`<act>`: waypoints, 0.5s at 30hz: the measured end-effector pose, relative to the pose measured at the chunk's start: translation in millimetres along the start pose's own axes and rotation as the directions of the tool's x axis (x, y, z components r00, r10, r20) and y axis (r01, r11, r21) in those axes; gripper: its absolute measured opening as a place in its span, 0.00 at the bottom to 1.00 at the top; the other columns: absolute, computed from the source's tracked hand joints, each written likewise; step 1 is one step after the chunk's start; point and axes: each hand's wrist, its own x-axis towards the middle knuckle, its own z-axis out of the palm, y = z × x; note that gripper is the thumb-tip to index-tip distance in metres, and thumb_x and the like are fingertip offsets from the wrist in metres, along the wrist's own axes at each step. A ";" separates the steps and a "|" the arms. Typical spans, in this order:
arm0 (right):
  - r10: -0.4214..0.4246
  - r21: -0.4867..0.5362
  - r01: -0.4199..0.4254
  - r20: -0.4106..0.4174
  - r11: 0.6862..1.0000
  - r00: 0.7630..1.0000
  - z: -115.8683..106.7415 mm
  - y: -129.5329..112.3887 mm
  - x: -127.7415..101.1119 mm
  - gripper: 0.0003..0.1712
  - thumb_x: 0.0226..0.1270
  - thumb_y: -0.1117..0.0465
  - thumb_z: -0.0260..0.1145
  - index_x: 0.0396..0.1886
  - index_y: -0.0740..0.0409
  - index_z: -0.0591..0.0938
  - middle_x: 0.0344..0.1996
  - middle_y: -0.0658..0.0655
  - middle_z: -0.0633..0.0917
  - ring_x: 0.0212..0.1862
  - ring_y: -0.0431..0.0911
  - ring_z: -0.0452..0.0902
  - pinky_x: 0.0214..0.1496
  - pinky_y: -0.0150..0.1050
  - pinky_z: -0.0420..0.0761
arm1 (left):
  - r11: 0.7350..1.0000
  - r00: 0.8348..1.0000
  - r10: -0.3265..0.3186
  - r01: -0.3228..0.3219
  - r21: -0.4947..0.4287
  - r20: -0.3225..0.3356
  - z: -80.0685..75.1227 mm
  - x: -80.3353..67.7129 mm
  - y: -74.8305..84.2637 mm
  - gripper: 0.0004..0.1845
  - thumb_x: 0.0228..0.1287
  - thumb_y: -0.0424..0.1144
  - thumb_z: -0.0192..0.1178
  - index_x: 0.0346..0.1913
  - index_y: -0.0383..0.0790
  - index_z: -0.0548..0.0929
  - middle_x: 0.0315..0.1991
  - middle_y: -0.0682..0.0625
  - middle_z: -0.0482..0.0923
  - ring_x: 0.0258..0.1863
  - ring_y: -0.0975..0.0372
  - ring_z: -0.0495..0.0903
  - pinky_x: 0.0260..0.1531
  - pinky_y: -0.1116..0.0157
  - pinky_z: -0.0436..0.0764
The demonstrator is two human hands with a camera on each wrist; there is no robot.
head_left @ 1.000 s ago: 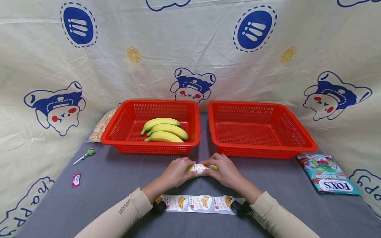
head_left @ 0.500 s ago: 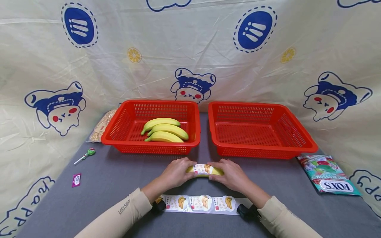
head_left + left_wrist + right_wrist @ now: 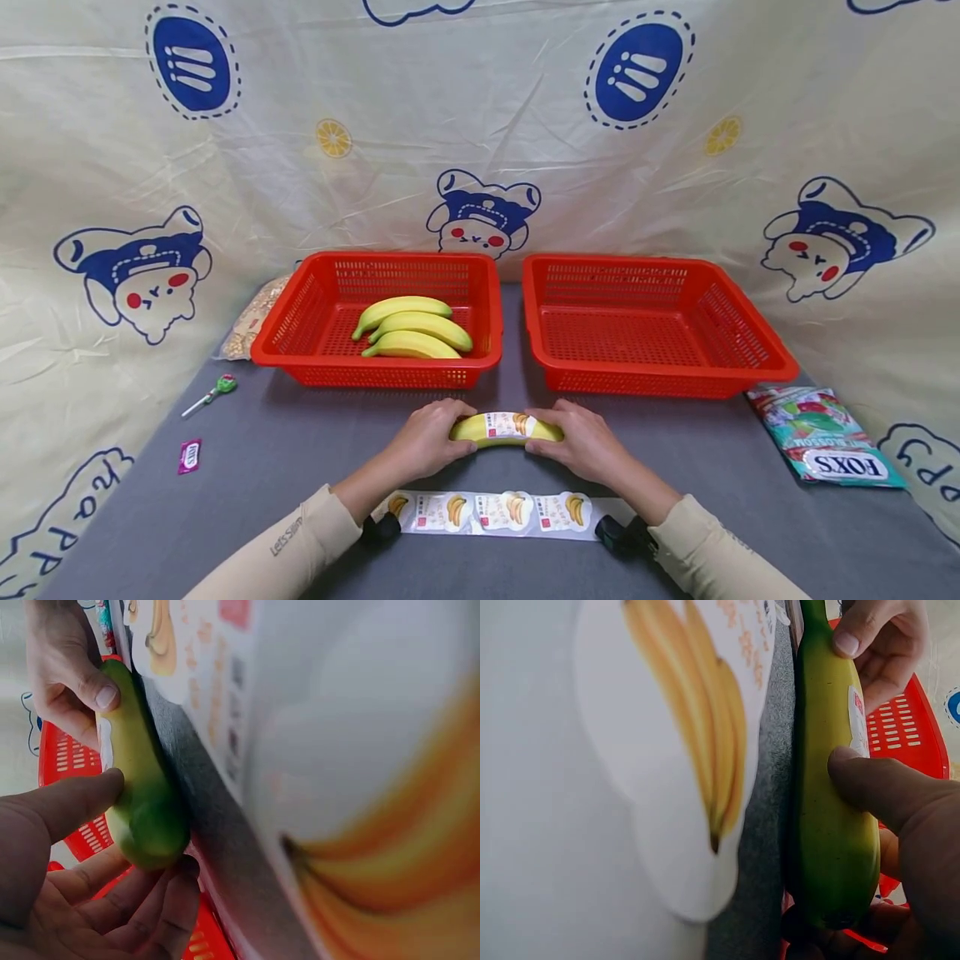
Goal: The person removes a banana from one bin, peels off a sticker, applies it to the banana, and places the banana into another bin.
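Now both hands hold one banana (image 3: pixel 504 429) on the grey table (image 3: pixel 300 450), just in front of the gap between two red baskets. The left hand (image 3: pixel 427 435) curls thumb and fingers round its left end; the right hand (image 3: pixel 581 437) grips its right end the same way, thumb on top beside the label (image 3: pixel 510 424) stuck across the middle. The banana lies crosswise on the table. Between the wrists, nearer the person, lies a sticker strip (image 3: pixel 495 512) printed with bananas. The left basket (image 3: pixel 375 321) holds three bananas (image 3: pixel 412 329); the right basket (image 3: pixel 652 329) stands beside it. A candy bag (image 3: pixel 821 437) lies at right, a lollipop (image 3: pixel 213 392) and a small wrapper (image 3: pixel 189 456) at left.
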 end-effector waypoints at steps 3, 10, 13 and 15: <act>0.008 0.001 -0.008 -0.002 1.000 1.000 -0.2 0.4 0.2 0.30 0.51 0.46 0.72 0.55 0.47 0.81 0.27 0.48 0.73 0.28 0.39 0.63 0.32 0.34 0.61 | 0.999 1.000 -0.016 0.015 -0.035 -0.015 -1.9 -3.0 -2.6 0.20 0.52 0.40 0.69 0.50 0.41 0.81 0.42 0.49 0.81 0.38 0.61 0.76 0.42 0.61 0.73; 0.036 0.029 -0.036 0.006 0.999 0.999 1.4 1.7 -0.2 0.30 0.51 0.46 0.73 0.56 0.47 0.80 0.28 0.48 0.73 0.28 0.40 0.64 0.32 0.34 0.60 | 0.994 1.000 -0.029 0.029 -0.102 0.003 -1.3 -2.9 -5.0 0.20 0.54 0.40 0.68 0.51 0.42 0.81 0.44 0.49 0.80 0.39 0.60 0.75 0.42 0.61 0.73; 0.034 0.055 -0.034 0.005 0.998 0.999 2.5 3.0 -0.4 0.30 0.51 0.46 0.73 0.56 0.47 0.80 0.28 0.48 0.72 0.28 0.39 0.63 0.32 0.33 0.59 | 0.993 0.999 -0.035 0.036 -0.109 0.008 -0.4 -2.2 -5.5 0.19 0.54 0.39 0.68 0.50 0.43 0.81 0.43 0.50 0.80 0.38 0.61 0.74 0.41 0.62 0.72; 0.026 0.081 -0.027 0.004 0.996 1.000 2.8 4.6 -0.5 0.30 0.50 0.46 0.73 0.56 0.46 0.80 0.28 0.48 0.72 0.29 0.39 0.63 0.32 0.33 0.59 | 0.993 0.999 -0.038 0.039 -0.112 0.007 0.0 -2.1 -5.5 0.19 0.53 0.39 0.68 0.50 0.43 0.81 0.42 0.50 0.80 0.37 0.62 0.74 0.40 0.63 0.72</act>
